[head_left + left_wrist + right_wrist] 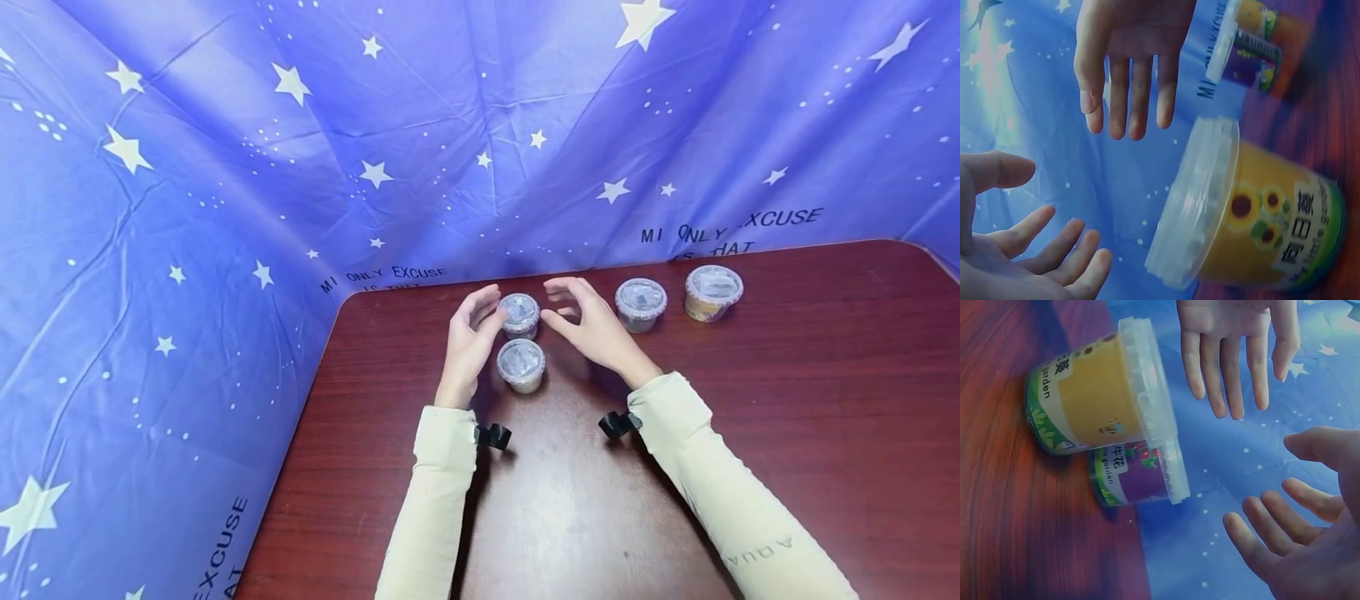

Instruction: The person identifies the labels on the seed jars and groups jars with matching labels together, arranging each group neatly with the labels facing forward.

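Note:
Two lidded plastic tubs stand one behind the other between the hands. The front tub (521, 367) has a yellow label with sunflowers in the left wrist view; the rear tub (522, 315) has a purple label (1141, 474) in the right wrist view. My left hand (471, 340) is at the rear tub's left, its thumb tip overlapping the lid's edge in the head view. To the right, my right hand (588, 325) faces it with fingers loosely bent and a gap to the tub. Neither hand grips anything.
Two more lidded tubs stand farther right on the table, a nearer clear-lidded tub (641, 305) and a yellowish tub (713, 292). The reddish-brown wooden table (825, 375) ends at a blue star-printed curtain (450, 125) behind and to the left.

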Tool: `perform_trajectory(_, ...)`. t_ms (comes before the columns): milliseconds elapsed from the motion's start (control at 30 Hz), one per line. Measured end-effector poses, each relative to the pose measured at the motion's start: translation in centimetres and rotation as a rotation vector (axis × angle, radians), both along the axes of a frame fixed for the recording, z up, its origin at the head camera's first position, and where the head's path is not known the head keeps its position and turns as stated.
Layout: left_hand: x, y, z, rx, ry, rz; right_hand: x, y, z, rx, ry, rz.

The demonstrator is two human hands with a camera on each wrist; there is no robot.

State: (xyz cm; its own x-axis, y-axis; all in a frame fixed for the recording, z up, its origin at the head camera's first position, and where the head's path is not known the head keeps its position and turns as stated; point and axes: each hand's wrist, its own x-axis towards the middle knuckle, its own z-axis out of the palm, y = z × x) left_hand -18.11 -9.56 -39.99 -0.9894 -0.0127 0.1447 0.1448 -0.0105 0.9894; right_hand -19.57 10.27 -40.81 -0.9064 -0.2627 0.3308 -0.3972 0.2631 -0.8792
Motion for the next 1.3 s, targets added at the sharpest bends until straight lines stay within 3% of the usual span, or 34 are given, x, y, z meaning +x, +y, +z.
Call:
perform_trajectory(267, 1.1, 0.9, 0.1, 0.057, 0.035, -0.04, 1.3, 0.9, 0.3, 0.041, 0.043, -0.015)
perform_trajectory(467, 1.8, 2.0, -0.2, 0.033, 0.078, -0.085, 2.2, 1.6, 0.0, 0.079, 0.087, -0.033)
perform_trajectory(767, 2.6, 3.4, -0.2, -0.006, 0.051, -0.158, 3.7, 2.9, -0.3, 0.123, 0.125, -0.055)
perform_trajectory(1067, 3.1, 4.7, -0.8, -0.041, 0.01, -0.162, 4.9, 4.5, -1.3, 0.141, 0.114, -0.088)
perform_trajectory(1300, 3.6, 6.2, -1.1, -0.021, 0.028, -0.159, 5.6, 6.1, -1.8, 0.168, 0.127, -0.14)
